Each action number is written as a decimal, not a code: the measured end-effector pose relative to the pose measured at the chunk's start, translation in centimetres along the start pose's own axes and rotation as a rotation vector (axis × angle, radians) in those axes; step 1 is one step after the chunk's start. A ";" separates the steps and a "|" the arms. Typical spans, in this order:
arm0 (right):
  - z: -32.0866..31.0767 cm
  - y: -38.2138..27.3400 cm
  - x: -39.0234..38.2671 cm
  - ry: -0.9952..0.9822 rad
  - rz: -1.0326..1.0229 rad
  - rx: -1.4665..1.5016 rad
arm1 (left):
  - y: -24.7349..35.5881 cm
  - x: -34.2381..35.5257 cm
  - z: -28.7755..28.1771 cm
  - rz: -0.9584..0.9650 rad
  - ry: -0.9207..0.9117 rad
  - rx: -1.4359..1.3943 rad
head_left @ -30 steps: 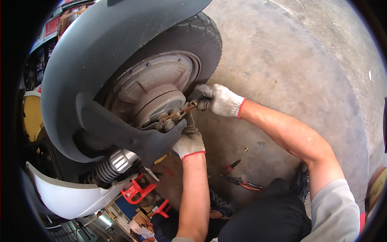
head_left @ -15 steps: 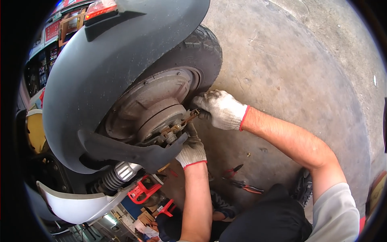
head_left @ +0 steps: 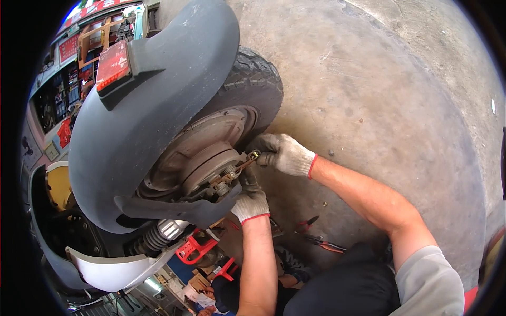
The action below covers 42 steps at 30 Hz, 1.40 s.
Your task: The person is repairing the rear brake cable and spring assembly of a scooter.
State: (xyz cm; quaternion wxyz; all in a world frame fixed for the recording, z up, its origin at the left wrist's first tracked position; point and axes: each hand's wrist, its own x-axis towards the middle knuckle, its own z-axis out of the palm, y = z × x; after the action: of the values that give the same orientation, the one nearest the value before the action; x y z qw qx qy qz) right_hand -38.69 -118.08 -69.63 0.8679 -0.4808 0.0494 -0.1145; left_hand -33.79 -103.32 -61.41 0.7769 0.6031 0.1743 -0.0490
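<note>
Head view: the gloved right hand is closed around a brake arm at the wheel hub. The gloved left hand grips below it, beside the tyre. Pliers lie on the floor.

A red rectangular label with pale marks sits on the flat tab at the top of the grey rear mudguard, at about ten o'clock in the view, tilted slightly.

Farther out toward ten o'clock, on the shop wall behind, hangs a red signboard, long and narrow, bent by the lens. Above it, near eleven o'clock at the rim, runs a red banner strip with light patches.

At about nine o'clock a small pale framed sign hangs on the pinkish wall; its content is too small to make out.
</note>
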 end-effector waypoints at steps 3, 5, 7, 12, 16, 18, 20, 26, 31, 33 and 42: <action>-0.1 0.1 0.0 -0.031 0.075 0.088 | 0.3 -1.1 -0.9 0.004 -0.074 0.075; -0.2 0.3 0.1 -0.017 0.003 -0.050 | 0.2 -1.6 -1.0 0.001 -0.080 0.084; -0.2 0.4 0.1 -0.025 -0.026 -0.117 | 0.1 -1.5 -0.8 -0.157 -0.161 0.145; -0.5 0.3 0.1 0.050 -0.159 -0.443 | -0.2 1.9 -0.2 -0.329 -0.143 0.169; -0.5 0.2 0.0 0.058 -0.230 -0.427 | -0.7 2.3 -0.4 -0.454 -0.234 0.039; -0.1 0.4 -0.1 0.057 -0.054 -0.269 | -1.0 2.0 0.0 -0.341 -0.088 0.096; 0.7 0.6 -0.3 0.043 0.004 -0.016 | -1.0 1.6 0.6 -0.387 -0.091 0.085; 1.7 0.9 -0.7 0.117 0.022 0.237 | -0.7 1.1 1.7 -0.381 -0.029 0.129; -0.8 -1.5 -0.1 0.024 -0.154 -0.622 | -1.2 1.1 1.4 -0.268 0.003 0.176; -1.5 -3.2 0.4 -0.079 -0.190 -0.782 | -1.2 1.2 1.3 -0.256 -0.017 0.177; -0.7 -6.3 2.1 -0.242 -0.364 -1.234 | -1.2 1.0 1.1 -0.243 0.005 0.158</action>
State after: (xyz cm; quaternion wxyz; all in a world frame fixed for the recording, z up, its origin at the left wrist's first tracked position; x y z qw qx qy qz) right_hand -37.70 -122.39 -64.64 0.3991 -0.9006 -0.0740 -0.1552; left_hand -32.97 -104.51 -62.58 0.7148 0.6370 0.2434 -0.1548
